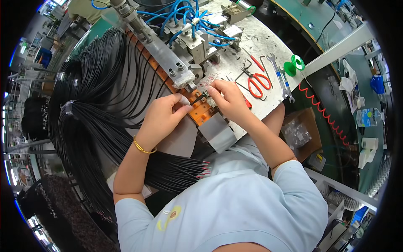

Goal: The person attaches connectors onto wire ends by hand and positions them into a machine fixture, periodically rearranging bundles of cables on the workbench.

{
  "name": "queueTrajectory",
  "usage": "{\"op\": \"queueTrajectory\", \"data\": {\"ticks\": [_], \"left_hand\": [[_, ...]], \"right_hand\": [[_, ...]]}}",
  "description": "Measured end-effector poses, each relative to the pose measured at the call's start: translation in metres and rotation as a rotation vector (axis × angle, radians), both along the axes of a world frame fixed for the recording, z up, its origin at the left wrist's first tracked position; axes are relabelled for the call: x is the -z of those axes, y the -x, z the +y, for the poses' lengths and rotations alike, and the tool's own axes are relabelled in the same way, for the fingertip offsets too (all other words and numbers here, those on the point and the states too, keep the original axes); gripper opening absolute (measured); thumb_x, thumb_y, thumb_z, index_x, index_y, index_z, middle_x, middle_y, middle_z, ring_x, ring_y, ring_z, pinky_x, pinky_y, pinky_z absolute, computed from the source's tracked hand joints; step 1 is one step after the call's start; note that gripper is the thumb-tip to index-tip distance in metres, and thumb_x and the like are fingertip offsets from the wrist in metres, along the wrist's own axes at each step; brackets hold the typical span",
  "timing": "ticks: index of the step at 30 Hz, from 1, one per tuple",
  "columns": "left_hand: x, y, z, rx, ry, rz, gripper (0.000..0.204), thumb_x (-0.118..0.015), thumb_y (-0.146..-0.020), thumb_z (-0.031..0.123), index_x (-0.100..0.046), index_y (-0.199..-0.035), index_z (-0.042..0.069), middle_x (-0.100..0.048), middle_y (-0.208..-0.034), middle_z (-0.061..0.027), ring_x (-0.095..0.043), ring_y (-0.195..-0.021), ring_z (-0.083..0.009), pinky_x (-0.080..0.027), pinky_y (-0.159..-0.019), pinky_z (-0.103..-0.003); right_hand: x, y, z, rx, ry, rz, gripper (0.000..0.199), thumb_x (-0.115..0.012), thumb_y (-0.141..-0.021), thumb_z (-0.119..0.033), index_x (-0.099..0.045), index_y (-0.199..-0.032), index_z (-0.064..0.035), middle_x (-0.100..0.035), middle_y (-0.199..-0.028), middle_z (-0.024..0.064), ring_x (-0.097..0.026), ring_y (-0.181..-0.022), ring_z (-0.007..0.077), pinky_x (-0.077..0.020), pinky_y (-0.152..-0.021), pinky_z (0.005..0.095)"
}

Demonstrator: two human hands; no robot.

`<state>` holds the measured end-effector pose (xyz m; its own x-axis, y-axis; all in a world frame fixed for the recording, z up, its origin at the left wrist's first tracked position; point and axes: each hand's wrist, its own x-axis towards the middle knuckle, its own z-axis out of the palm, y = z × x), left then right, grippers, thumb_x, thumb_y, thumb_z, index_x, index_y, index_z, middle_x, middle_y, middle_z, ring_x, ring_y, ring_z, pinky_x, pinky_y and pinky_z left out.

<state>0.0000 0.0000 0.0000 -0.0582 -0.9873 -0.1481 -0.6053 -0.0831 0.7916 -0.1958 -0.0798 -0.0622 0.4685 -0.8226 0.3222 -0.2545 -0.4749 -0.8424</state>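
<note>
A short stretch of black cable (199, 99) runs between my two hands, above an orange metal rail (203, 112). My left hand (161, 117) pinches it from the left between thumb and forefinger; a white covering shows on a fingertip. My right hand (228, 101) is closed at the other end of this stretch, its fingertips partly hiding what they grip. Just beyond my fingers, a grey metal press arm (166, 59) comes down over the rail. A large bundle of black cables (92, 101) lies to the left, and the red-tipped ends of a cable bundle (203, 169) rest against my shirt.
Blue air hoses (184, 17) loop over the machine at the back. Red-handled pliers (259, 84), wrenches (280, 77), hex keys and a green spool (294, 65) lie on the pale worktop (266, 105) at right. A cardboard box (308, 122) with plastic bags stands lower right.
</note>
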Motion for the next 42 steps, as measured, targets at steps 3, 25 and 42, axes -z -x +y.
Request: {"op": "queueTrajectory", "data": {"ticks": [3, 25, 42], "left_hand": [[-0.001, 0.002, -0.001, 0.004, 0.0, -0.008, 0.022, -0.067, -0.082, 0.019, -0.064, -0.09, -0.001, -0.066, -0.074, -0.0138, -0.062, -0.062, -0.0219, -0.046, -0.059, -0.031], [-0.009, -0.039, 0.055, 0.152, 0.277, -0.335, 0.007, -0.061, -0.078, 0.009, -0.061, -0.083, 0.005, -0.059, -0.077, -0.0115, -0.06, -0.075, -0.0304, -0.048, -0.067, -0.038], [-0.071, -0.138, 0.078, 0.541, 0.026, -1.169, 0.023, -0.069, -0.067, 0.009, -0.058, -0.087, 0.008, -0.057, -0.084, -0.0071, -0.055, -0.091, -0.0241, -0.039, -0.087, -0.038]], "right_hand": [[0.0, 0.002, -0.002, -0.014, -0.018, 0.01, 0.02, -0.056, -0.086, -0.017, -0.053, -0.074, -0.0007, -0.055, -0.064, 0.0136, -0.054, -0.062, 0.0322, -0.0392, -0.06, 0.0421], [0.028, 0.004, -0.007, 0.107, -0.214, -0.104, 0.029, -0.047, -0.096, -0.02, -0.044, -0.073, -0.0016, -0.04, -0.063, -0.0002, -0.037, -0.06, 0.0085, -0.0311, -0.053, 0.0274], [0.0, 0.019, 0.029, 0.018, -0.292, -0.386, 0.024, -0.049, -0.098, -0.021, -0.054, -0.082, -0.004, -0.046, -0.064, -0.0052, -0.042, -0.058, 0.002, -0.0365, -0.05, 0.0189]]}}
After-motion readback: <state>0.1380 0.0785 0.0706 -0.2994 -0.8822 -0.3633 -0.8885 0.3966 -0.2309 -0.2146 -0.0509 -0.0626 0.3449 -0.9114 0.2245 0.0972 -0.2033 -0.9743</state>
